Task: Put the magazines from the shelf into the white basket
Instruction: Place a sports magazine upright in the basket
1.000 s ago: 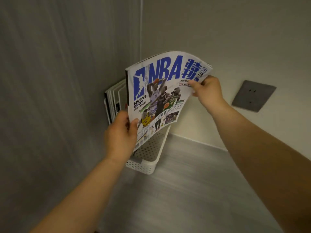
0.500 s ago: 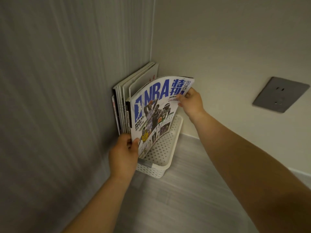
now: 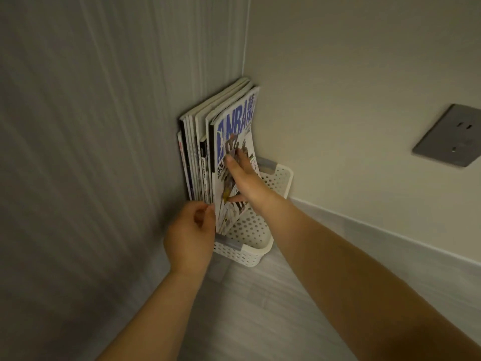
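Head cam: NBA magazine (image 3: 234, 121) stands upright in white basket (image 3: 250, 254), long axis vertical, spine twd viewer, glossy cover facing rt, top bowed. Other magazines (image 3: 194, 157) upright beside it. Basket perforated plastic, rounded corners, on floor (image 3: 260, 308). Rt hand (image 3: 242, 175) flat, fingers straight, pressing cover. Left hand (image 3: 191, 233) curled at lower spine edge; gripping or not, can't tell.

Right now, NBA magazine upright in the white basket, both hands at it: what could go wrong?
1. The NBA magazine bows; the right hand, flat on the cover, presses it to the other magazines. Once let go, it may flop into the unfilled side of the white basket.
2. Pressing on the bowed cover could crease it.
3. The left hand is at the lower spine, its grip unclear; the bottom might slide.
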The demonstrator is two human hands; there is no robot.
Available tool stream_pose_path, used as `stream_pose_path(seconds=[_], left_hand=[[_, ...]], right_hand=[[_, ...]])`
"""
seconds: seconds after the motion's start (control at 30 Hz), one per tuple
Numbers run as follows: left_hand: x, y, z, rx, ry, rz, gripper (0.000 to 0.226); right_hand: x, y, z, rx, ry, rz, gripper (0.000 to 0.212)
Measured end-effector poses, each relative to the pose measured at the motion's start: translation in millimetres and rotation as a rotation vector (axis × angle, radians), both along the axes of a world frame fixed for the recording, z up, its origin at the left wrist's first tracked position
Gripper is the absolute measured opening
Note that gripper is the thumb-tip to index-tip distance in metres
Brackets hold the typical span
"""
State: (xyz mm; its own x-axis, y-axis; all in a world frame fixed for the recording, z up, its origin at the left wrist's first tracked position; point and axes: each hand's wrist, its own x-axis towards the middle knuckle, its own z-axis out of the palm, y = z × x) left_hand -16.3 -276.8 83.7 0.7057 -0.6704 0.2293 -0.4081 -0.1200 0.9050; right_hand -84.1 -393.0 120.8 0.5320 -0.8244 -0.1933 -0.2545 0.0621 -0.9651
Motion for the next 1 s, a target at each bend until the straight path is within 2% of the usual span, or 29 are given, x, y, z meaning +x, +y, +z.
stream_pose_path(seconds=[0.1,0.23,0.37,0.47,0.53,0.6,0.7,0.77,1.0], left_hand=[[2.5,-2.0,-2.8,0.026,0.024,-0.022,0.015],[1.0,2.5,-4.8,0.027,0.024,-0.032,0.015],[-4.7,15.5,-6.5,0.064,-0.001,-0.083,0.012],[-17.8,26.3,-5.2,0.050,0.024,-0.138,0.007],[-35.5,33.0,-3.7,0.031,0.063,-0.197,0.015],[-58.9,40.5,-3.4,0.038,0.101,-0.281,0.018],[-99.4,53.4,-6.7,0.081,0.092,-0.412,0.023],[-116.6,62.1,-11.3,0.135,0.041,-0.472,0.030],[-232.9,91.2,-17.6,0.342,-0.191,-0.778,0.032]], right_hand=[[2.8,2.5,-1.6,0.004,-0.022,-0.013,0.064],[-1.6,3.4,-0.9,-0.039,0.006,-0.047,0.063],[-15.7,17.1,1.5,-0.249,-0.013,-0.011,0.051],[-44.3,26.6,-2.2,-0.278,0.090,-0.065,0.049],[-73.5,34.9,-3.7,-0.289,0.134,-0.155,0.040],[-110.3,48.3,-6.1,-0.431,0.249,-0.205,0.032],[-173.0,73.7,-14.8,-0.661,0.551,-0.205,0.031],[-203.6,86.7,-20.7,-0.655,0.623,-0.198,0.030],[-367.1,158.9,-48.6,-0.485,0.761,-0.483,0.028]])
